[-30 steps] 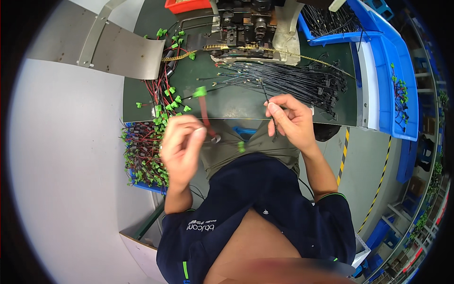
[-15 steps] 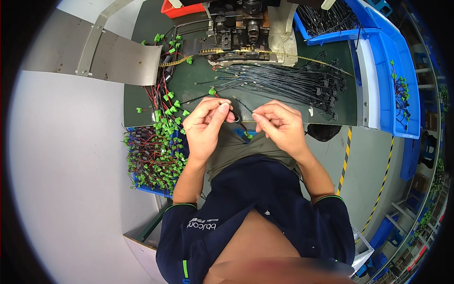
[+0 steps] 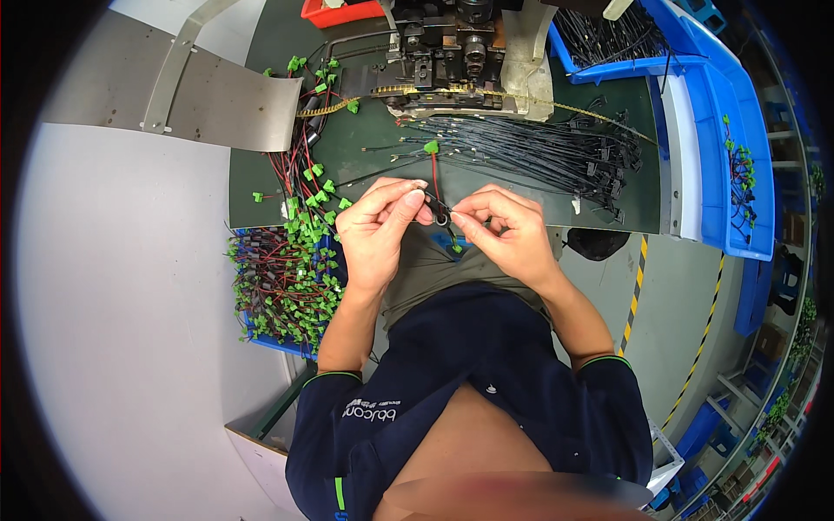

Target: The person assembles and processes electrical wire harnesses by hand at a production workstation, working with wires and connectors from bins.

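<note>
My left hand (image 3: 373,230) is closed in a pinch on a wire lead whose green connector (image 3: 431,148) stands out beyond the fingertips on a red wire (image 3: 435,169). My right hand (image 3: 508,227) pinches a thin black wire (image 3: 449,211), its fingertips close to those of the left. Between the hands the black wire meets a dark piece by the left fingertips; whether they are joined I cannot tell. A small dark ring-shaped part (image 3: 441,219) hangs just below, over my lap. Beyond my hands, a bundle of black cables (image 3: 539,152) lies on the green tabletop (image 3: 365,178).
A metal press machine (image 3: 452,61) with a brass terminal strip (image 3: 578,110) stands at the back. Leads with green connectors heap in a blue bin (image 3: 278,342) at left. Blue trays (image 3: 714,113) and a metal chute (image 3: 217,102) flank the table; a red bin (image 3: 343,12) sits behind.
My right hand has moved left, bringing the black wire to the left fingertips. The green connector now points away from me on its red wire. My left hand has barely moved.
</note>
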Available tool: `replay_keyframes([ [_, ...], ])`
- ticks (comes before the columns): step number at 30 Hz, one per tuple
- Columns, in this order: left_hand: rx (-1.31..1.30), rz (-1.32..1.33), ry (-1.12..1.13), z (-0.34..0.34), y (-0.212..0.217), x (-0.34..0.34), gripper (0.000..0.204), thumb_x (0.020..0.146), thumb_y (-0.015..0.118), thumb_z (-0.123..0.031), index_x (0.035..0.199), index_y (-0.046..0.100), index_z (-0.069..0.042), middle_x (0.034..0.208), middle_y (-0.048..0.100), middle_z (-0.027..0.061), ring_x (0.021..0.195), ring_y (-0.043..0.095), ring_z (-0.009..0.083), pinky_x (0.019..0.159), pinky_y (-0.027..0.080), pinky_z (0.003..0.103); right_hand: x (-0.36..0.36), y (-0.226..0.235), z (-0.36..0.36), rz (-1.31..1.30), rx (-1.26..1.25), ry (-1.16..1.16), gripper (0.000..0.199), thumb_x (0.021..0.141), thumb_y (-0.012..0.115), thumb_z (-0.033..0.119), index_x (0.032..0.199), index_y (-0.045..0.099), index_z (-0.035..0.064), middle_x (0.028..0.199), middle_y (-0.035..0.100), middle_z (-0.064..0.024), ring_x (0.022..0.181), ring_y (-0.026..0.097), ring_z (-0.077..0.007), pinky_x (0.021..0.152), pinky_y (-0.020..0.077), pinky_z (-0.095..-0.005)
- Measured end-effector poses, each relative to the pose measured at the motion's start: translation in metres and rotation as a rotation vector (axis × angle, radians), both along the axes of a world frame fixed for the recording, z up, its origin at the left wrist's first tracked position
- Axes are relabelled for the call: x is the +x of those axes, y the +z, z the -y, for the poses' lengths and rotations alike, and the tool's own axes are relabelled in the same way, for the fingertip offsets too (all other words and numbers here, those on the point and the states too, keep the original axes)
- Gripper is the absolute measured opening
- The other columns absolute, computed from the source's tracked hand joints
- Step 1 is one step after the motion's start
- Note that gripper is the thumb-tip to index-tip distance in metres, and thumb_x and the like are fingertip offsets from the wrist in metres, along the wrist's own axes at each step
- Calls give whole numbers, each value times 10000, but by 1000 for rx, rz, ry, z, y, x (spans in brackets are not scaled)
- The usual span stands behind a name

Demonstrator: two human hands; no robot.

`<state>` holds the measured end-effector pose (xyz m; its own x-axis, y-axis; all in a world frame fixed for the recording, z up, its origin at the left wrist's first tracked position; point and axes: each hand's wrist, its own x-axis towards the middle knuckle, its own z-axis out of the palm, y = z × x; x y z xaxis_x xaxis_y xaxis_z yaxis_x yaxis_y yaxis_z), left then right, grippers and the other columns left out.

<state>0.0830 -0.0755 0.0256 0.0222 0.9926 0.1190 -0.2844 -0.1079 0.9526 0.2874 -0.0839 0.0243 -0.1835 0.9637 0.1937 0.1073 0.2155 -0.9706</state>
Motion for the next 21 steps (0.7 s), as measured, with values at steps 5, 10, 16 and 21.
replay_keyframes([
  [5, 8, 54, -30, 2, -2, 4, 158, 983, 691, 84, 1136, 732, 95, 1065, 712, 159, 822, 724, 179, 744, 613, 282, -3, 6, 0, 53, 106, -24, 107, 928, 794, 44, 1021, 758, 7, 914, 727, -81, 735, 696, -153, 584, 523, -292],
  [10, 37, 16, -59, 3, -4, 5, 170, 980, 689, 93, 1144, 732, 93, 1062, 711, 163, 833, 731, 188, 745, 616, 289, -4, 10, -5, 67, 111, -13, 111, 937, 781, 51, 1039, 759, 10, 919, 726, -86, 766, 700, -173, 571, 522, -294],
  [16, 19, 15, -49, 4, -3, 4, 187, 970, 694, 103, 1152, 736, 92, 1058, 711, 165, 814, 736, 197, 745, 618, 292, -5, 9, -8, 106, 153, -16, 105, 922, 784, 34, 1020, 753, 13, 897, 718, -91, 736, 688, -199, 575, 526, -313],
  [21, -2, 22, -42, 3, -5, 5, 197, 967, 698, 103, 1160, 734, 96, 1044, 711, 161, 808, 735, 196, 742, 616, 290, -5, 7, -8, 144, 216, -49, 113, 896, 793, 16, 993, 735, 9, 889, 717, -99, 736, 695, -235, 622, 547, -349],
])
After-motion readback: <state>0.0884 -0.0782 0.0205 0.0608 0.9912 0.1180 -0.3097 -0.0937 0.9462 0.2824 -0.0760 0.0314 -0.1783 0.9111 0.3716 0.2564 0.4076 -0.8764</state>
